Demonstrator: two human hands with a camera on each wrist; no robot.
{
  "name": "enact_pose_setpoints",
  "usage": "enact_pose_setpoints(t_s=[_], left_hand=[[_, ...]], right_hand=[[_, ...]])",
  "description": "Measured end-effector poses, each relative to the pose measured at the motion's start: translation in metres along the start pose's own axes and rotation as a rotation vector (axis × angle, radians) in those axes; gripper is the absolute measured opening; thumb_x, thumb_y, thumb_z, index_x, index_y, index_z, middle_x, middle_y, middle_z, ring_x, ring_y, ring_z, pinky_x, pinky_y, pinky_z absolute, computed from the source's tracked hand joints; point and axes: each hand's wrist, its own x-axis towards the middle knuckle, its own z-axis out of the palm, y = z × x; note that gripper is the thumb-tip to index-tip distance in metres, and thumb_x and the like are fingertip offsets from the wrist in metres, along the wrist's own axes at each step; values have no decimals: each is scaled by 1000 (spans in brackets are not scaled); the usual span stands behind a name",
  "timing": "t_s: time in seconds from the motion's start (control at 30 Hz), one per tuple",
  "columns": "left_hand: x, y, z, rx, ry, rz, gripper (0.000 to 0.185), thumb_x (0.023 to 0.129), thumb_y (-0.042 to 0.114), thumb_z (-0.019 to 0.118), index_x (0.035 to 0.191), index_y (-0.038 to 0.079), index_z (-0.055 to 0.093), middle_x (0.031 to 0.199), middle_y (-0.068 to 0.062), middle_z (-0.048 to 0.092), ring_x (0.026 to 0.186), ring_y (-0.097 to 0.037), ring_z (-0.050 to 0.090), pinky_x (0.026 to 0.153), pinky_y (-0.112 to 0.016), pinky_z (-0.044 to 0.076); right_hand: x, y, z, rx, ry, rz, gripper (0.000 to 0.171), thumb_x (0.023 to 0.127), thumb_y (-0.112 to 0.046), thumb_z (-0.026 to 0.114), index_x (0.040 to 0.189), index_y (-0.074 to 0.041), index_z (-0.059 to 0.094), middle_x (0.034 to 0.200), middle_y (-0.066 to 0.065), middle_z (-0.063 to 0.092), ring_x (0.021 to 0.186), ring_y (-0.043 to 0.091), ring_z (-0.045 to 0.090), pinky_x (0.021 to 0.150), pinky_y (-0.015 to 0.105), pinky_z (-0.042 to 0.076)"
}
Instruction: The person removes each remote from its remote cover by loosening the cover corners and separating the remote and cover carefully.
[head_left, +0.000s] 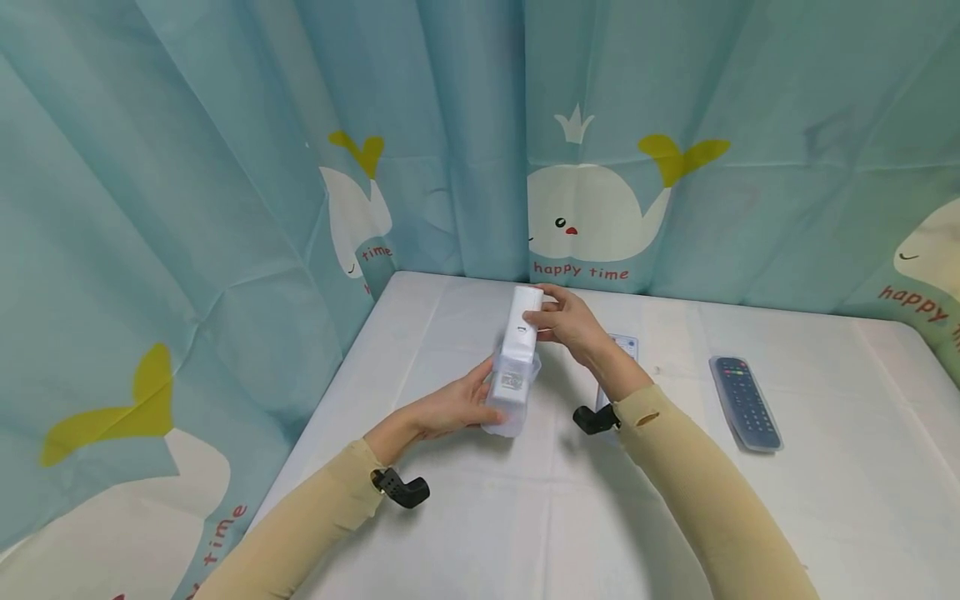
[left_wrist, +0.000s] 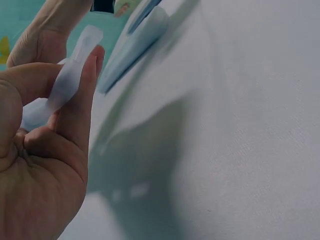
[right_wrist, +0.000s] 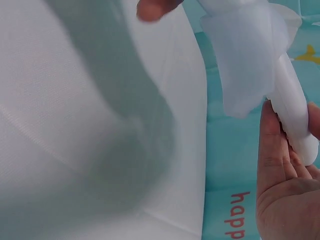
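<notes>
Both hands grip: my left hand (head_left: 450,408) pinches the translucent soft sleeve (head_left: 510,400); my right hand (head_left: 570,321) clasps the white plastic remote's (head_left: 522,325) far end.

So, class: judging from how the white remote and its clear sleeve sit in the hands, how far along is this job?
Partly done. The white remote stands mostly clear of the translucent silicone sleeve, which wraps only its lower end. In hand: the right hand grips the remote's top, and the left hand pinches the sleeve. Left: the bottom end is not yet free. A dark remote on the table lies untouched in its cover.
</notes>
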Motion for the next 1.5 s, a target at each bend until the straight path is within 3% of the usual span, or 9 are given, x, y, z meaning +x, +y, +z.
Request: enact_pose_setpoints(t_s=[0.13,0.3,0.4,0.7,0.87,1.1,1.5], left_hand=[[-1,-1,2,12,28,-1,99,97,-1,67,165,32,4,150,-15,48,125,-30,56,96,-42,52],[4,1,4,31,132,-37,69,102,10,63,160,6,26,146,-16,54,125,-28,58,100,-43,51],[7,6,1,37,184,-67,59,102,14,64,152,-3,37,136,-17,61,123,-27,60,101,-43,51],[6,6,-9,137,141,-17,69,98,10,70,155,5,32,115,-14,68,108,-24,66,94,-41,55],[5,6,-9,175,113,1,75,96,8,72,158,7,29,124,-14,66,110,-25,66,93,-41,55],[1,5,-8,142,75,-12,85,97,4,70,164,14,18,137,-15,60,118,-27,63,96,-43,54],[0,4,-9,115,-11,-25,101,97,1,68,165,29,0,143,-18,54,122,-28,58,98,-44,52]], right_hand=[[0,0,0,8,-2,17,71,98,-5,69,158,-6,33,134,24,58,95,22,68,82,35,59],[-3,-2,0,9,5,18,71,97,-4,69,158,-8,34,134,23,58,99,23,67,80,34,60],[-3,-3,0,7,5,16,70,97,-4,69,158,-8,34,134,23,58,97,23,68,80,35,60],[-2,-3,2,-16,5,-8,67,98,-6,68,156,-7,36,132,24,59,96,25,67,84,40,59],[-2,-2,1,-15,11,-8,67,98,-5,68,156,-6,35,133,24,59,97,26,67,83,39,59],[-2,-2,4,-20,18,-13,68,97,-5,69,157,-6,35,133,24,59,97,26,68,82,38,60],[1,-1,6,-7,33,-11,68,97,-3,69,157,-5,36,132,24,59,95,24,68,80,36,60]])
